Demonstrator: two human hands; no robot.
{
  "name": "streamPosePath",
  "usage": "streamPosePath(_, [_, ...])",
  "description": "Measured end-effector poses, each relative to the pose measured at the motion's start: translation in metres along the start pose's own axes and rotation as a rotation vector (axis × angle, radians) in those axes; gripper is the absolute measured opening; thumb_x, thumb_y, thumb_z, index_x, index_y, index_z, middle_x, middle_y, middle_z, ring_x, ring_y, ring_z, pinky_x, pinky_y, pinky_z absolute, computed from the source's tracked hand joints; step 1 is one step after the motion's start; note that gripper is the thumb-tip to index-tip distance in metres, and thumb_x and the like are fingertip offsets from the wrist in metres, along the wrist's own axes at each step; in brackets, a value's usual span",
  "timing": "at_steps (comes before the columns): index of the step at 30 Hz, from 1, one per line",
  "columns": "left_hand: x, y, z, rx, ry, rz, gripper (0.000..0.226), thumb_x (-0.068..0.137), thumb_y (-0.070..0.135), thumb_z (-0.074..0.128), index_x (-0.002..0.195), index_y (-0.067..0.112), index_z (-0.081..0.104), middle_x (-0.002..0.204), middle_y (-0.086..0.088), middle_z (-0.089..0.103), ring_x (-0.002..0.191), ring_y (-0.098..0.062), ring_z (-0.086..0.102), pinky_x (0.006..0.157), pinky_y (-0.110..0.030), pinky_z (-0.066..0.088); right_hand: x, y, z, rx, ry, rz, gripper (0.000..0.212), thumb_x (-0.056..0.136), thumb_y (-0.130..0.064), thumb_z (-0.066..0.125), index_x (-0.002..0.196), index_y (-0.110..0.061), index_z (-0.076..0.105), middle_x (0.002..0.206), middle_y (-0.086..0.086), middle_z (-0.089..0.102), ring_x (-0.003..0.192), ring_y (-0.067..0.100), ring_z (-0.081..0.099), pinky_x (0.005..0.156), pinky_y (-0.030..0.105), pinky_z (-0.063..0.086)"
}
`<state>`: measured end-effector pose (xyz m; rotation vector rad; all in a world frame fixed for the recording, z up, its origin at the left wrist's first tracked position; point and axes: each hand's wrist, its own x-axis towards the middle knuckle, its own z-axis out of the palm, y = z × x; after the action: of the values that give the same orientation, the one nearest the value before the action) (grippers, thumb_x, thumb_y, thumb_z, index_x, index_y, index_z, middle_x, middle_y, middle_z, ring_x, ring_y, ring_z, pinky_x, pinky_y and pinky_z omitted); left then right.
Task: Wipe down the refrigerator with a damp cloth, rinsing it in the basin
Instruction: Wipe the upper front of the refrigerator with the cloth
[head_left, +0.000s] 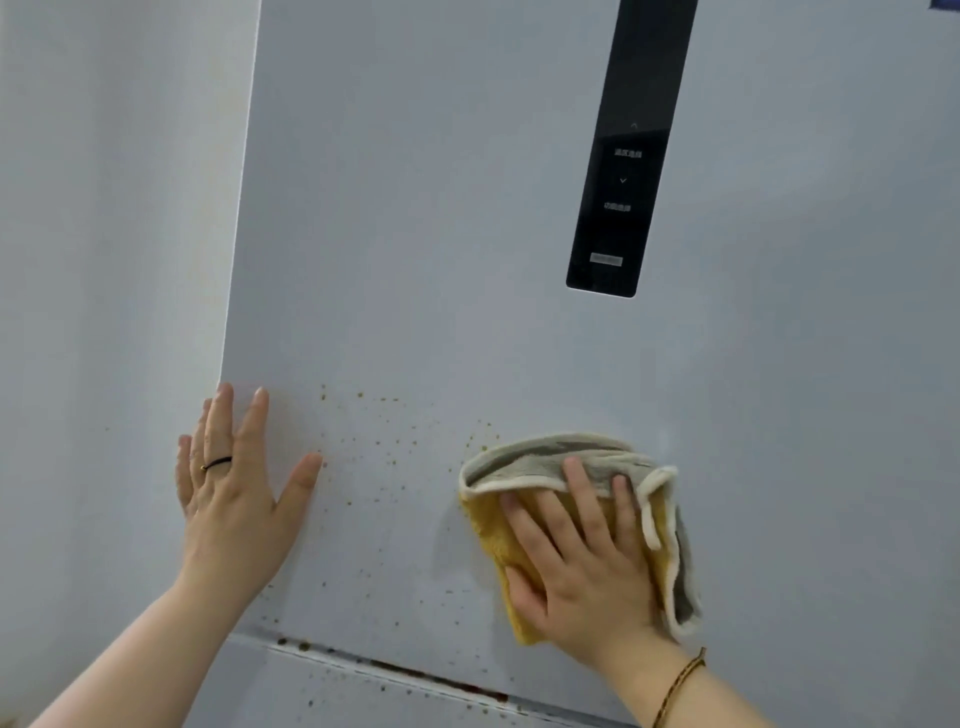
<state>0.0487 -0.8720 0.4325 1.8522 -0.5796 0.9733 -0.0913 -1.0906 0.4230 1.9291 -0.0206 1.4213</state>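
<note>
The white refrigerator door fills the view. Brown specks are spattered across its lower part. My right hand presses a folded yellow and grey cloth flat against the door with straight, spread fingers. My left hand lies flat on the door near its left edge, fingers straight, with a dark ring on one finger. The basin is out of view.
A black control panel runs down the door at upper right. A seam with brown grime separates this door from the one below. The refrigerator's pale side is at the left.
</note>
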Motion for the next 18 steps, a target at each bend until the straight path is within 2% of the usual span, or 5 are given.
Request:
streamPosePath(4, [0.002,-0.011,-0.004,-0.058,-0.021,-0.113,0.075,0.082,0.043,0.051,0.143,0.013,0.022,0.154,-0.009,0.003,0.141,-0.021,-0.001,0.111,-0.024,-0.008,0.032,0.025,-0.003,-0.008,0.082,-0.112,0.052,0.079,-0.044,0.043,0.126,-0.023,0.044,0.128,-0.001,0.042,0.134,0.029,0.025,0.112,0.049,0.007])
streamPosePath(6, [0.001,-0.014,-0.005,-0.094,-0.043,-0.159,0.067,0.088,0.027,0.057,0.143,0.013,0.021,0.154,-0.007,0.005,0.142,-0.022,0.001,0.113,-0.034,0.001,0.059,0.037,-0.005,-0.035,0.131,0.037,0.054,0.076,-0.044,0.043,0.125,-0.021,0.043,0.126,0.002,0.040,0.129,0.031,0.029,0.111,0.049,0.005])
streamPosePath(11, [-0.003,-0.026,-0.010,-0.217,-0.074,-0.263,0.064,0.089,0.021,0.055,0.143,0.012,0.022,0.150,-0.008,0.024,0.139,-0.022,0.017,0.112,-0.038,0.015,0.069,-0.005,0.003,-0.045,0.114,0.422,0.055,0.080,-0.043,0.038,0.128,-0.016,0.039,0.129,0.009,0.034,0.132,0.036,0.018,0.110,0.051,-0.002])
streamPosePath(14, [-0.005,-0.027,-0.014,-0.315,-0.130,-0.308,0.061,0.090,0.018,0.050,0.144,0.016,0.020,0.149,-0.006,0.027,0.137,-0.021,0.023,0.107,-0.033,0.020,0.039,-0.041,0.010,0.017,0.037,0.177,0.048,0.087,-0.042,0.032,0.129,-0.019,0.039,0.128,0.005,0.038,0.143,0.027,-0.004,0.114,0.051,-0.005])
streamPosePath(18, [-0.001,-0.028,-0.019,-0.376,-0.159,-0.343,0.059,0.091,0.019,0.048,0.143,0.018,0.021,0.148,-0.007,0.030,0.135,-0.021,0.030,0.105,-0.035,0.025,0.054,-0.020,0.009,0.024,0.029,-0.149,0.049,0.085,-0.044,0.035,0.128,-0.021,0.041,0.129,0.001,0.040,0.137,0.029,0.019,0.113,0.049,0.002])
